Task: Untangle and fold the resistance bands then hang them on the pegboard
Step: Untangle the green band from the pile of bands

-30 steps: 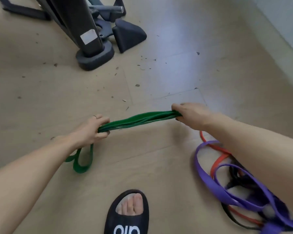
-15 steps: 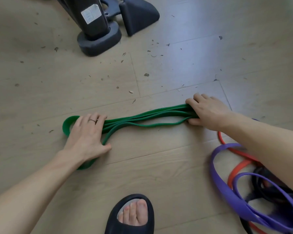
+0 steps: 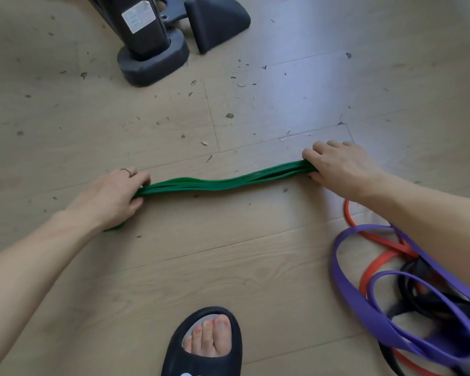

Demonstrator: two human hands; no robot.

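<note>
The green band (image 3: 223, 183) lies on the wood floor (image 3: 228, 261), folded into a long bunch running left to right. The left hand (image 3: 111, 196) grips its left end, the right hand (image 3: 339, 166) its right end. Bare floor lies nearer; a band pile (image 3: 407, 291) sits near right.

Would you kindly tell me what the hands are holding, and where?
The folded green band: left hand grips one end, right hand the other.

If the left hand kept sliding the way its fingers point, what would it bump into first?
The left hand points along the green band toward the right hand, which grips the other end. Only band and bare floor lie between, so it would probably meet the right hand first.
</note>
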